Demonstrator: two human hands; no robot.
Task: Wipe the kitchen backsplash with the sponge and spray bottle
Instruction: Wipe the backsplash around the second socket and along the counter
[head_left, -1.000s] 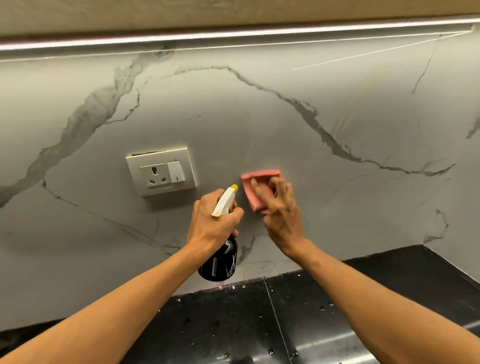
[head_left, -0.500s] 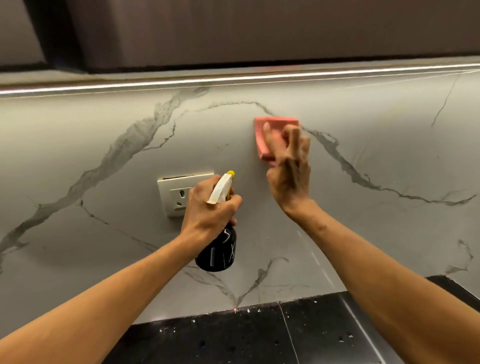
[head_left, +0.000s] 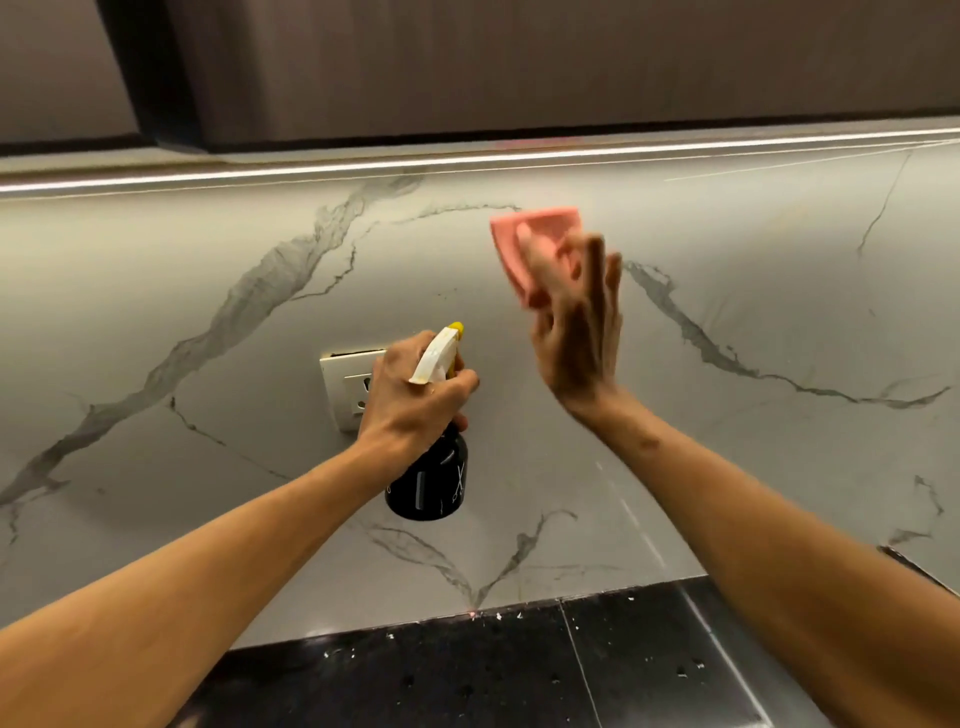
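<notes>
Straight-fingered right hand (head_left: 576, 332) presses pink foam sponge (head_left: 511, 244) to veined marble backsplash (head_left: 753, 291), upper centre; left hand (head_left: 415, 400) grips black spray bottle (head_left: 431, 483) ready.

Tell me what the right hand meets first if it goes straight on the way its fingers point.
The right hand points up along the backsplash, pink sponge leading. Only bare wall lies ahead until the light strip under the cabinet, probably the first thing met; depth is unclear.

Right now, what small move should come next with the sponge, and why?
Probably sweep the sponge down: the right hand presses it high on the backsplash, just under the light strip, so little wall remains above.
</notes>
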